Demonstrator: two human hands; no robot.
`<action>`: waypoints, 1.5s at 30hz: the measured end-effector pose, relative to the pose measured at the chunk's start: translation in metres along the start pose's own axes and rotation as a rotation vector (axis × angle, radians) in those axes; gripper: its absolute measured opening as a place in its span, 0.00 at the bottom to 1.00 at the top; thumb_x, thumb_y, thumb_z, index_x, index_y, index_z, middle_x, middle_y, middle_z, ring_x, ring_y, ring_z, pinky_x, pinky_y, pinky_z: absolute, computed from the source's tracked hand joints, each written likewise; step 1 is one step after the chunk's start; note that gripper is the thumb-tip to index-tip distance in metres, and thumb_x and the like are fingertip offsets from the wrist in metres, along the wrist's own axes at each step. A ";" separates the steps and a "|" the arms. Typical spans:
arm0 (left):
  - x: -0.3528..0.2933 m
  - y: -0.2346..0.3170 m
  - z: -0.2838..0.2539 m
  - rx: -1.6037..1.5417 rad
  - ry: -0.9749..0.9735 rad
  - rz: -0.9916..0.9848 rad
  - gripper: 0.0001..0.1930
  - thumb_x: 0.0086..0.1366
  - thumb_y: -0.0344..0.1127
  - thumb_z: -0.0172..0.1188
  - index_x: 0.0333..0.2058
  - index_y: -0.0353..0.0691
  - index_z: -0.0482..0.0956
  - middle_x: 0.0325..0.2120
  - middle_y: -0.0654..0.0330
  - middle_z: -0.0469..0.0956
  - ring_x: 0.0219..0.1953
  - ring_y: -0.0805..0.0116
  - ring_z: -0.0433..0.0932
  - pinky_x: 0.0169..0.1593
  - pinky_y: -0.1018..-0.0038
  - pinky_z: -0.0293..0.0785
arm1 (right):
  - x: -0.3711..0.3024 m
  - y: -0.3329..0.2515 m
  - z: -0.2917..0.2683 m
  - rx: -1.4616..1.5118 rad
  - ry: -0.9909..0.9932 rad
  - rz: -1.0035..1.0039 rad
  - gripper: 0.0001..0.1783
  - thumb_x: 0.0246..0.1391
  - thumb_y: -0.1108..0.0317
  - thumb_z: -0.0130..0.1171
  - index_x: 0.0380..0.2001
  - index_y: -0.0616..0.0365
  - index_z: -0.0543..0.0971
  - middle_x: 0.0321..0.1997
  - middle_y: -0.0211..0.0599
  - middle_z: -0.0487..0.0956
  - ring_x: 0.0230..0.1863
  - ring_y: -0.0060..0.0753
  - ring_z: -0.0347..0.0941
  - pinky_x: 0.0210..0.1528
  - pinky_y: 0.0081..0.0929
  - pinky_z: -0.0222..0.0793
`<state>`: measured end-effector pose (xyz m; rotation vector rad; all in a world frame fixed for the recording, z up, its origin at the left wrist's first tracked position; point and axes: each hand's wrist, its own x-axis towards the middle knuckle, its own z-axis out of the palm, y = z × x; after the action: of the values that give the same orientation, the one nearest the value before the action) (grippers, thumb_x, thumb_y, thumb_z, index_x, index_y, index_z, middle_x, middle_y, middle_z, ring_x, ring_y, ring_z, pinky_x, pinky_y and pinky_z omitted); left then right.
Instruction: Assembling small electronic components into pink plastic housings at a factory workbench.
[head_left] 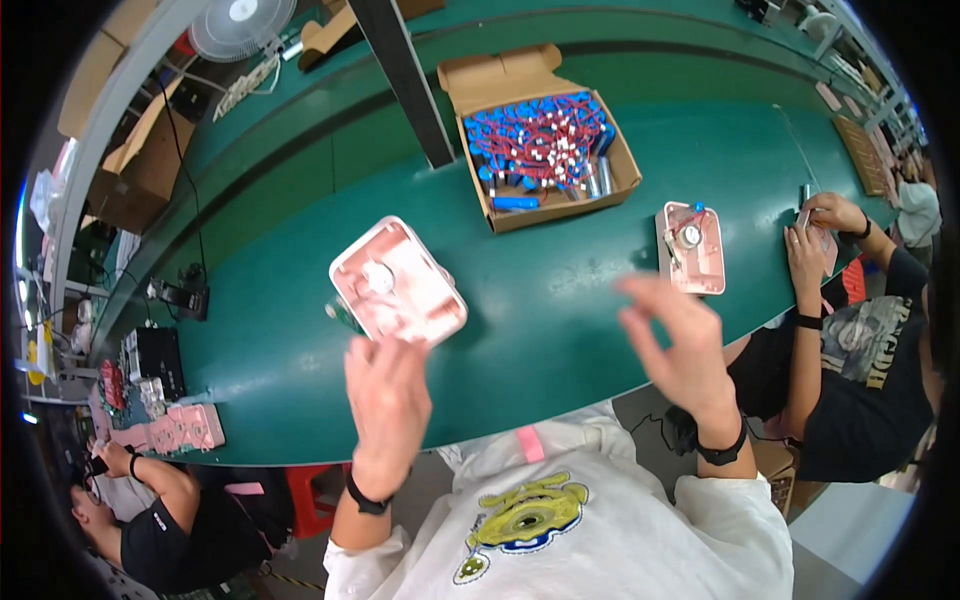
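Note:
My left hand [388, 395] holds a pink and white plastic housing [398, 283] by its near edge, lifted above the green table [540, 330], its open inside facing up with a small round part in it. My right hand [675, 345] hovers empty over the table's near edge, fingers spread and slightly blurred. A second pink housing [692, 248] with a round part and red wires lies flat on the table just beyond my right hand.
A cardboard box [545, 135] of blue cylinders with red wires stands at the table's far middle. A dark post [405, 80] rises left of it. A person at right [830, 250] handles a part; another person sits lower left [130, 470] beside pink housings [180, 430].

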<state>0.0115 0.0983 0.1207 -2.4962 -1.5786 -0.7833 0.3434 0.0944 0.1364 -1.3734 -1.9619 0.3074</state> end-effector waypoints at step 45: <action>0.043 -0.003 0.136 -1.048 -0.787 -0.541 0.12 0.69 0.29 0.69 0.46 0.30 0.77 0.31 0.62 0.84 0.29 0.80 0.80 0.34 0.79 0.76 | 0.029 0.044 0.057 1.057 -0.107 0.577 0.07 0.64 0.77 0.65 0.43 0.69 0.81 0.35 0.40 0.86 0.26 0.17 0.76 0.22 0.16 0.69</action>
<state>0.0739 0.1807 0.0224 -3.3995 -2.7374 -0.8916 0.3315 0.1496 0.0832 -1.1202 -1.0693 1.4563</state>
